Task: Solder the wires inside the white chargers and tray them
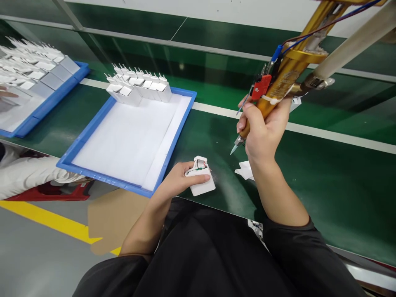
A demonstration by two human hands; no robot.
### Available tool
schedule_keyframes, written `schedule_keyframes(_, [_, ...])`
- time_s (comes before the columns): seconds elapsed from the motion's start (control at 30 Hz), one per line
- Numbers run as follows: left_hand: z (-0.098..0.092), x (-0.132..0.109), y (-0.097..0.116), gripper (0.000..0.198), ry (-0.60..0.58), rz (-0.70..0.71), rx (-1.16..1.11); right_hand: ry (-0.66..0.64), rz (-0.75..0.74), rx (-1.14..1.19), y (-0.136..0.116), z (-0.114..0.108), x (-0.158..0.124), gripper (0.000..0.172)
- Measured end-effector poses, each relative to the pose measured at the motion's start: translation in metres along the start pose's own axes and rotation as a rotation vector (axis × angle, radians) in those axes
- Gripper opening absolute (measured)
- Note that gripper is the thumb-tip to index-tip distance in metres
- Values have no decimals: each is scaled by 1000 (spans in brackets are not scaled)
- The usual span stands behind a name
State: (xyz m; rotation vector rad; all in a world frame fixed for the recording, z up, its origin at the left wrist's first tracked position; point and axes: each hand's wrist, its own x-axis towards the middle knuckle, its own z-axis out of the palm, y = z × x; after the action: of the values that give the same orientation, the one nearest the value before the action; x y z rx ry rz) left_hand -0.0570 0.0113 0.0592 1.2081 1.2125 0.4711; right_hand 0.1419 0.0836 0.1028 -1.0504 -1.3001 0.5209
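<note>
My left hand (177, 179) is closed on a white plug-charger housing (201, 177) that rests near the front edge of the green belt (324, 181); its open top shows small coloured parts. My right hand (262, 126) is wrapped round a gold pen-like tool (280, 84) with a red clip and blue wires. The tool's metal tip (235, 146) hangs a short way above and to the right of the housing, apart from it. A small white piece (245, 170) lies on the belt under my right wrist.
A blue tray (89, 132) with a white liner holds several white chargers (137, 86) along its far edge. A second blue tray (66, 84) at far left is packed with more; another person's hand (6, 93) and white sleeve (27, 175) are there.
</note>
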Motion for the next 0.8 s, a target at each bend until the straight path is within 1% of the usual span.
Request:
schedule_keyframes(0.07, [1, 0, 2, 45, 19, -15, 38, 3, 11, -5, -1, 0, 0, 35])
schedule_keyframes(0.17, [4, 2, 2, 46, 93, -12, 172, 7, 42, -3, -1, -1, 1, 37])
schedule_keyframes(0.27, [7, 6, -5, 42, 190, 65, 365, 14, 47, 28, 0, -2, 1, 37])
schedule_keyframes(0.33, [6, 11, -11, 41, 220, 129, 436, 16, 18, 60, 1, -2, 1, 37])
schedule_keyframes(0.4, [4, 16, -18, 47, 196, 153, 409, 10, -10, 63, 2, -1, 1, 36])
schedule_keyframes(0.47, [2, 22, -23, 52, 155, 157, 300, 7, -20, 45, 2, -1, 1, 36])
schedule_keyframes(0.57, [3, 30, -27, 48, 153, 211, 160, 9, -20, 62, 1, 0, 1, 31])
schedule_keyframes(0.63, [7, 32, -26, 43, 183, 267, 171, 13, -22, 91, 1, 0, 1, 29])
schedule_keyframes(0.7, [10, 30, -24, 42, 227, 336, 267, 14, -21, 89, 1, 0, 1, 29])
schedule_keyframes(0.77, [10, 25, -23, 45, 277, 442, 435, 11, -12, 54, 2, 0, 2, 29])
schedule_keyframes(0.8, [9, 22, -23, 48, 283, 497, 522, 10, -4, 33, 2, 0, 2, 29])
